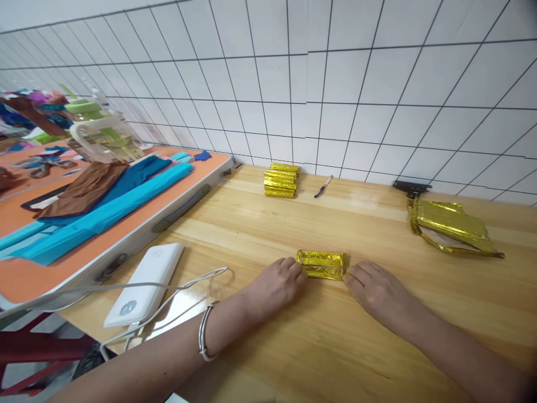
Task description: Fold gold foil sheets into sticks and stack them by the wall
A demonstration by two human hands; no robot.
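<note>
A small folded piece of gold foil lies on the wooden table between my two hands, with a seam running along its length. My left hand grips its left end, fingers curled and pressed together. At the right end, my right hand pinches the corner with bent fingers; the thumbs are mostly hidden. Farther back stands a stack of similar gold foil pieces. To the right lies a larger gold foil bundle with a loose strip hanging along its front.
A pen and a black clip-like object lie near the tiled wall. On the left are a white power bank with a cable, and an orange-topped surface bearing cloth pieces, scissors and a bottle.
</note>
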